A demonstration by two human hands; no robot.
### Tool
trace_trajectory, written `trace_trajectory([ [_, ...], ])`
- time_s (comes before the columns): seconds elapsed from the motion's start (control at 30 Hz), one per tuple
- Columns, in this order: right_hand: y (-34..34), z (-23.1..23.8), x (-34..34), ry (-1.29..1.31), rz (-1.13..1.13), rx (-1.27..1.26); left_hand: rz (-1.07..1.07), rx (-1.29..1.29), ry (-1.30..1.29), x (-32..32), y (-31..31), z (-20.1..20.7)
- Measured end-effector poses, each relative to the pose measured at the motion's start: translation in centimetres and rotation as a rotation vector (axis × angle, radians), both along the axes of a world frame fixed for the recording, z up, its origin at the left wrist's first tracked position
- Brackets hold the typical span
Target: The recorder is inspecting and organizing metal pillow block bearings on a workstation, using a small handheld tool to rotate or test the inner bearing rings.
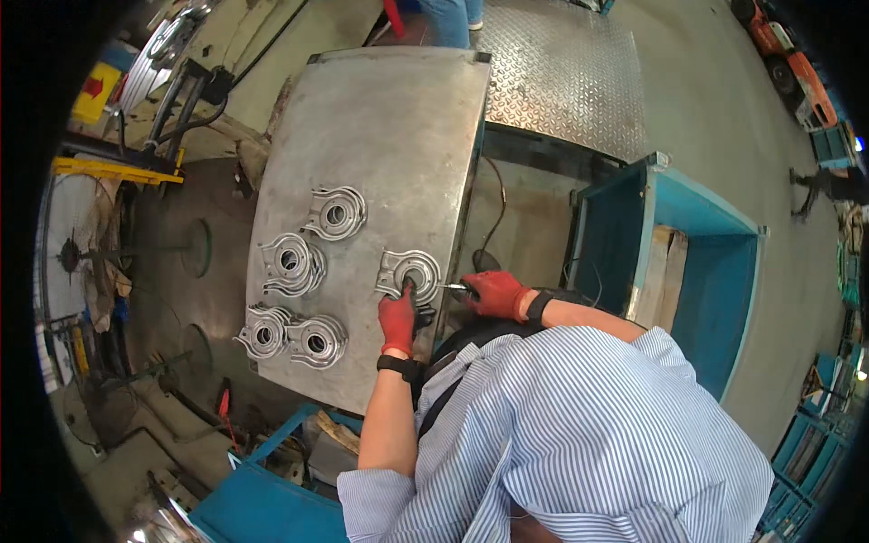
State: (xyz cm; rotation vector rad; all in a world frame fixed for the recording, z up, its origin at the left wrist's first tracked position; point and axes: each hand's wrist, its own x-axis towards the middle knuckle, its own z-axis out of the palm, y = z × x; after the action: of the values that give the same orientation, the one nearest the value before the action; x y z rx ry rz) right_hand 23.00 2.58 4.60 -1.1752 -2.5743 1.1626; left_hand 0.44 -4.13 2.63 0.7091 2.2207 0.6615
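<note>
My left hand, in a red glove, presses down on a shiny cast metal housing with a round bore, near the right edge of the steel table. My right hand, also in a red glove, grips a thin metal tool whose tip points at the housing's right side. Several similar housings lie to the left: one farther back, one in the middle, and two side by side near the front.
A blue open bin with wooden boards stands to the right. A checker-plate floor panel lies behind the table, with another person's legs at its far end. Yellow machinery stands at left, blue frames below.
</note>
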Motion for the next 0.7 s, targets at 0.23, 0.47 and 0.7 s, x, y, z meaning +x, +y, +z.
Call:
trace_trajectory([
  [0.23, 0.8, -0.4, -0.6, -0.042, -0.011, -0.063, -0.057, 0.089, -0.188, -0.1, 1.3, 0.4],
  [0.47, -0.3, -2.0, -0.6, 0.081, -0.087, -0.037, -0.963, -0.177, 0.862, -11.1, -4.9, -19.6],
  [0.7, -1.4, -6.8, -2.0, 0.198, -0.152, 0.051, -1.162, -0.222, 0.879, -2.9, -0.5, -0.4],
])
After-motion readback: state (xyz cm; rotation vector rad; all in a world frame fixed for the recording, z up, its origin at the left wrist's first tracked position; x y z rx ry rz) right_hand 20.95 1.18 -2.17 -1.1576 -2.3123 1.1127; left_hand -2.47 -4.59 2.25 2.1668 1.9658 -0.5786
